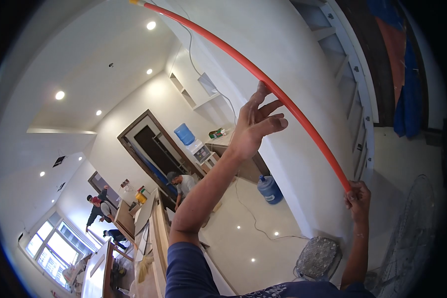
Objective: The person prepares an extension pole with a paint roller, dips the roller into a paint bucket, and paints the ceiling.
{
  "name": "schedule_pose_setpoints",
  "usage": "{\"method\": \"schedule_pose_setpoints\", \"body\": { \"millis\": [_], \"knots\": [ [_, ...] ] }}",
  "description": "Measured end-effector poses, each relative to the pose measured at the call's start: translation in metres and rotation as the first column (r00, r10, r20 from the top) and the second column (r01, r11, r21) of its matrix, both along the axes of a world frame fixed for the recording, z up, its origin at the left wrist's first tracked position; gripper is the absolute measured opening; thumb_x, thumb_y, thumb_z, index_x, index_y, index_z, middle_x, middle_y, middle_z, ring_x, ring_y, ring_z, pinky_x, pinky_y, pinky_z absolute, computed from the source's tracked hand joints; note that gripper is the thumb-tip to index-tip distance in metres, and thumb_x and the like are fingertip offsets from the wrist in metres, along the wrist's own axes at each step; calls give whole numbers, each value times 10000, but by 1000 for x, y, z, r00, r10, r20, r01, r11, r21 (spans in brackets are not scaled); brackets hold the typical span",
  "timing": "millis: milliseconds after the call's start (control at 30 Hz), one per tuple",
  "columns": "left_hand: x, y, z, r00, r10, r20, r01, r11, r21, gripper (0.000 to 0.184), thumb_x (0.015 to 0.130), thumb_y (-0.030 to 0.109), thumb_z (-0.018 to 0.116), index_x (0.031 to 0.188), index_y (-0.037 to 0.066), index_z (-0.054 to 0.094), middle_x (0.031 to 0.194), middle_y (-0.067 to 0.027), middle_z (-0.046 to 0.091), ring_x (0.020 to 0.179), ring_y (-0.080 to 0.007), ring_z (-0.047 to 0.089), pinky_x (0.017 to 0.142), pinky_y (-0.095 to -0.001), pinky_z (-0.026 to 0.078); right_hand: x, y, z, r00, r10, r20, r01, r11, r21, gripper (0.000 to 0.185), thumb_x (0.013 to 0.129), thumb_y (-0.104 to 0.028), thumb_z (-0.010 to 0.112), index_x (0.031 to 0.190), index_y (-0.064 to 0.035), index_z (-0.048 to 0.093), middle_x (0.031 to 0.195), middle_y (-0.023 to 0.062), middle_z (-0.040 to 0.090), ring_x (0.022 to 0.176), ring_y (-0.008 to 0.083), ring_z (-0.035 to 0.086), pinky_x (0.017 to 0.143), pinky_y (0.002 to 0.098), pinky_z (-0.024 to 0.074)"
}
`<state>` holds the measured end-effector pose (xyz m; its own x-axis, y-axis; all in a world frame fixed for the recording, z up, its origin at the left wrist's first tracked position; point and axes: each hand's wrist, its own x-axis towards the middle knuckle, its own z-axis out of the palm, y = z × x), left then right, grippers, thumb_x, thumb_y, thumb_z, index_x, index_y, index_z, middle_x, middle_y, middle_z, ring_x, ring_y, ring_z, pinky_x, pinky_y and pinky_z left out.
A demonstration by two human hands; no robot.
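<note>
A long red pole (243, 62), yellow at its far tip, slants across the upper view along a white wall (293, 64). It looks bowed through the wide lens. My right hand (358, 199) is closed around the pole's lower end. Farther up, my left hand (257, 121) is raised with fingers spread; a fingertip meets the pole's underside, and the palm is free of it. What the far tip touches cannot be made out.
A ladder-like frame (350, 94) stands right of the wall. A blue water jug (269, 189), a trailing cord (255, 223) and a grey speckled object (319, 258) are on the floor. Several people, including one crouching (184, 186), are near boards (159, 228) at left.
</note>
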<state>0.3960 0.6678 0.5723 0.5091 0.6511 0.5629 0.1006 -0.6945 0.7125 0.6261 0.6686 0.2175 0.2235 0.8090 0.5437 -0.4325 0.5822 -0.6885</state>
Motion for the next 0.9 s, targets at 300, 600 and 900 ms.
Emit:
{"method": "schedule_pose_setpoints", "body": {
  "millis": [300,600,900],
  "knots": [
    [0,4,0,1000,-15,-5,15,1000,-13,990,703,104,625,1578,-99,208,1545,-193,378,1390,-348,470,1064,-403,443,1,6,1,999,-21,26,20,999,31,258,986,-189,692,1154,-10,616,698,34,569,552,66,487,456,204,381],
    [2,3,1,1000,13,-12,-13,1000,-23,880,746,99,621,1547,-78,303,1510,-152,421,1391,-325,468,1056,-390,437,-4,19,-3,1000,-15,-18,17,997,71,267,970,-242,706,1104,-26,624,697,27,570,506,53,463,444,200,381],
    [-26,43,0,996,89,-5,-89,995,39,645,818,78,585,1436,-66,470,1400,-115,543,1284,-232,561,1032,-338,450,-31,48,7,999,52,1,-52,995,84,204,996,-112,651,1170,-10,621,734,27,562,601,70,502,469,209,388]
  ]
}}
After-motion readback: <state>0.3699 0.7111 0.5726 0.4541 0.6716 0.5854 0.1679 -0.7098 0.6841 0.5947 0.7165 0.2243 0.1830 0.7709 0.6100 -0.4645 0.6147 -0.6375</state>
